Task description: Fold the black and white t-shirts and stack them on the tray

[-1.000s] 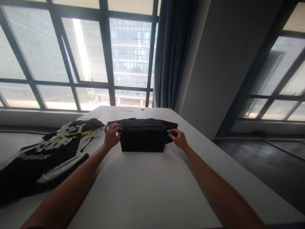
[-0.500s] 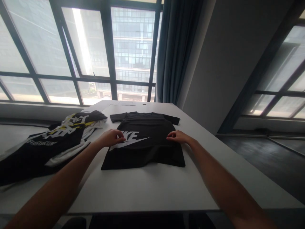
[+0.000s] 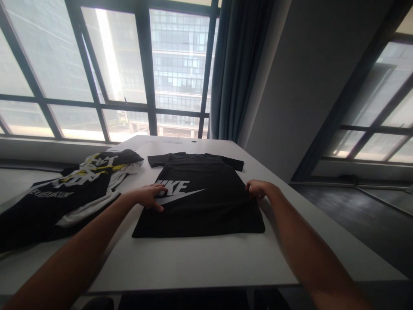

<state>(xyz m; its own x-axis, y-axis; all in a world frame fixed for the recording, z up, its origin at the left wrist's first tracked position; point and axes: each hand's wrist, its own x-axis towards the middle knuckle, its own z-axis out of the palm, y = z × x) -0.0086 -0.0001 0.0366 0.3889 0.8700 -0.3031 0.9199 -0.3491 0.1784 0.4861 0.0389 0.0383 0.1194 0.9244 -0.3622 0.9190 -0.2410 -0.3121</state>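
A black T-shirt [image 3: 206, 211] with a pale printed logo lies spread on the white table [image 3: 200, 262], its collar and sleeves toward the window and its hem toward me. My left hand [image 3: 151, 196] rests on the shirt's left side over part of the print, fingers spread. At the right side edge, my right hand [image 3: 258, 189] has its fingers closed on the shirt's fabric.
To the left lies a heap of clothes [image 3: 80, 185], black with white and yellow print, and white cloth among them. A few pale sheets [image 3: 172, 141] lie at the table's far end. A blue curtain [image 3: 230, 77] hangs beyond, by the windows.
My right hand has moved right to the shirt's side edge and drawn it outward, so the lower part lies wider and flatter. My left hand has opened from a pinch.
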